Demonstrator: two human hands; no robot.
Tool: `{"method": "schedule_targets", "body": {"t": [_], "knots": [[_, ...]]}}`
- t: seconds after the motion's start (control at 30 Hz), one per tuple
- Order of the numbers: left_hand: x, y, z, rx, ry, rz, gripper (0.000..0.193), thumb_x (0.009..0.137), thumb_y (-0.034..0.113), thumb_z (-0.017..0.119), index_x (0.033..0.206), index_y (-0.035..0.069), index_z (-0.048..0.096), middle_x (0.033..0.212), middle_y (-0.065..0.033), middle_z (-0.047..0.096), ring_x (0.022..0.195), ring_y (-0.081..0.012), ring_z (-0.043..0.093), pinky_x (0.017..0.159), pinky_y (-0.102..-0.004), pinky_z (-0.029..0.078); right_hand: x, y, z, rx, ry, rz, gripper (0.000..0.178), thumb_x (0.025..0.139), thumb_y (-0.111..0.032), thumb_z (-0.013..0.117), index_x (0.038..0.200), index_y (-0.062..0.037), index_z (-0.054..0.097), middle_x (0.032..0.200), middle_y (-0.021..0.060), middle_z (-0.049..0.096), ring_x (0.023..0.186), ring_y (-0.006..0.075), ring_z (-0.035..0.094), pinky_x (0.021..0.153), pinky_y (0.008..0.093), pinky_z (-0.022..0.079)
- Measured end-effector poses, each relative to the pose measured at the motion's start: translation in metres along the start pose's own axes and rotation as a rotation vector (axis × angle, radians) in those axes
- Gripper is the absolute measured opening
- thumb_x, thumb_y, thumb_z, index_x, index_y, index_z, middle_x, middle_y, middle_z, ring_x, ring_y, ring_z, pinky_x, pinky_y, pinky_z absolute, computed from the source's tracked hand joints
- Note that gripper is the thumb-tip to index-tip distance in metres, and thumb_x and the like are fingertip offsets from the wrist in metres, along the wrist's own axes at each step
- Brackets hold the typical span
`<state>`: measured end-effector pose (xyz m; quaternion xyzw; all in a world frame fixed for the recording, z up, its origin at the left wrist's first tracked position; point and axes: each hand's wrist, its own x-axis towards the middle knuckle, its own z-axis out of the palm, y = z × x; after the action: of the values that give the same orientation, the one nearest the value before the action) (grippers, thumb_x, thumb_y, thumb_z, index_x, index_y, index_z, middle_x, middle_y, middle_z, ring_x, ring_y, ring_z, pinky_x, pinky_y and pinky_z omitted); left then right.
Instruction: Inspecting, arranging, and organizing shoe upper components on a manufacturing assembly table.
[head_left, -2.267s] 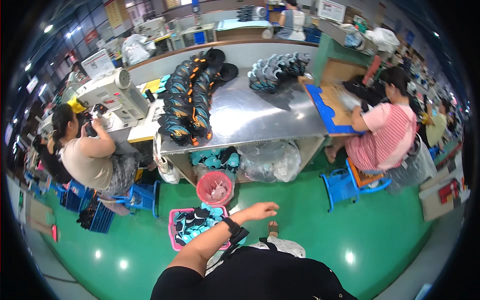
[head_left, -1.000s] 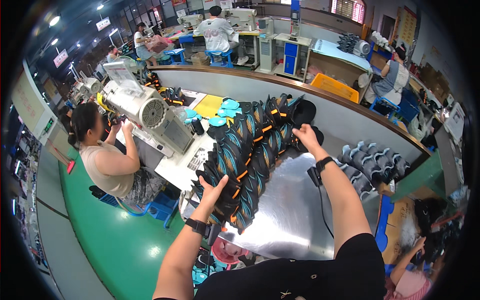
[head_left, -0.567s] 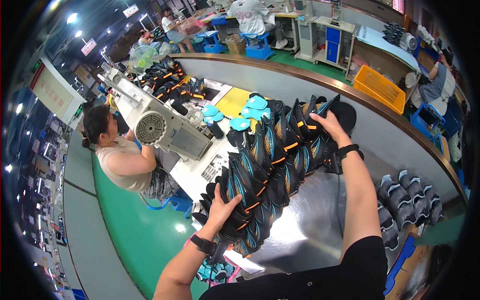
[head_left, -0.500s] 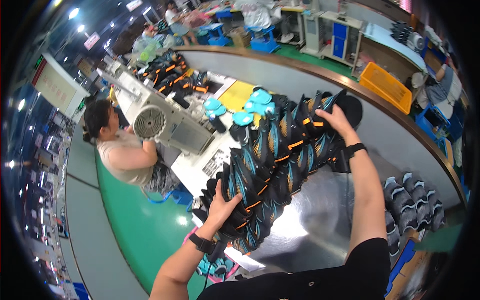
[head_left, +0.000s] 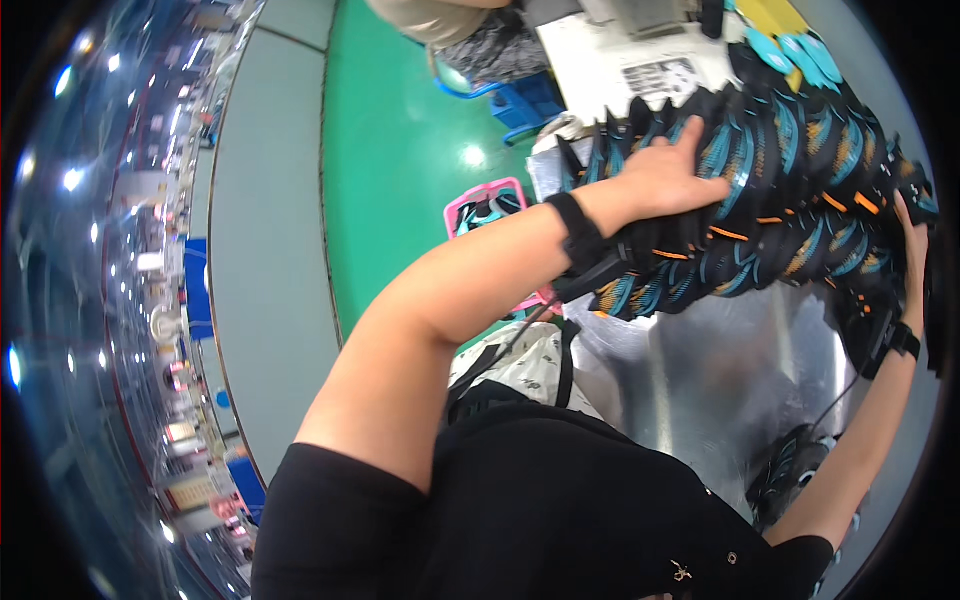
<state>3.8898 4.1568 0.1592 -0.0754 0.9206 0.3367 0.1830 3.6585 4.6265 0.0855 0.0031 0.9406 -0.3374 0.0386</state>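
Observation:
A long double row of nested shoe uppers point(head_left: 790, 150), black with teal and orange stripes, lies across the upper right of the head view. My left hand point(head_left: 672, 178) rests on the near-left part of the row, thumb and forefinger spread apart; its other fingers are hidden by the uppers. At the row's right end is my right hand point(head_left: 912, 255), touching the last uppers with a finger stretched upward. That hand shows only in part, near the picture's dark rim. Black straps circle both wrists.
Beneath the uppers is a shiny metal tabletop point(head_left: 690, 375). A white worktable point(head_left: 590, 70) and teal pieces point(head_left: 805, 60) lie beyond. A pink basket point(head_left: 450, 215), a blue box point(head_left: 525, 105) and a seated co-worker's patterned trousers point(head_left: 495, 50) are left of it. A grey partition point(head_left: 265, 200) stands farther left.
The view has swung left and down, so the row and both hands appear farther right. Both hands remain at the uppers, the left farther in along the row.

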Motion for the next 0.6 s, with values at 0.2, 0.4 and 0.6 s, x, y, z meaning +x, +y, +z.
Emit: {"method": "schedule_targets", "body": {"t": [0.2, 0.4, 0.6], "knots": [[-0.002, -0.006, 0.006, -0.038, 0.046, 0.023, 0.1, 0.074, 0.058, 0.055, 0.151, 0.005, 0.02, 0.127, -0.0353, 0.05, 0.116, -0.0451, 0.054, 0.1, -0.0444, 0.043, -0.026, -0.035, 0.01, 0.26, -0.051, -0.18, 0.052, 0.087, -0.036, 0.071, 0.117, 0.0051, 0.059, 0.109, 0.0055, 0.064, 0.098, 0.0114, 0.059, 0.089, 0.0255, 0.045], [-0.007, -0.004, 0.018, -0.089, 0.267, 0.152, 0.078, 0.082, 0.044, 0.052, 0.147, 0.007, 0.029, 0.101, -0.031, 0.062, 0.097, -0.0448, 0.06, 0.088, -0.0488, 0.047, -0.076, -0.098, -0.002, 0.351, -0.122, -0.269, 0.033, 0.084, -0.028, 0.071, 0.095, 0.0027, 0.067, 0.086, -0.0003, 0.066, 0.078, 0.0085, 0.059, 0.075, 0.026, 0.048], [-0.03, -0.008, 0.017, -0.193, 0.319, 0.198, 0.072, 0.084, 0.038, 0.049, 0.148, 0.014, 0.029, 0.102, -0.0287, 0.062, 0.098, -0.045, 0.06, 0.089, -0.0477, 0.046, -0.117, -0.117, -0.006, 0.6, -0.024, -0.231, 0.041, 0.08, -0.018, 0.074, 0.112, 0.0031, 0.06, 0.104, 0.0031, 0.065, 0.093, 0.0127, 0.059, 0.087, 0.0287, 0.047]]}}
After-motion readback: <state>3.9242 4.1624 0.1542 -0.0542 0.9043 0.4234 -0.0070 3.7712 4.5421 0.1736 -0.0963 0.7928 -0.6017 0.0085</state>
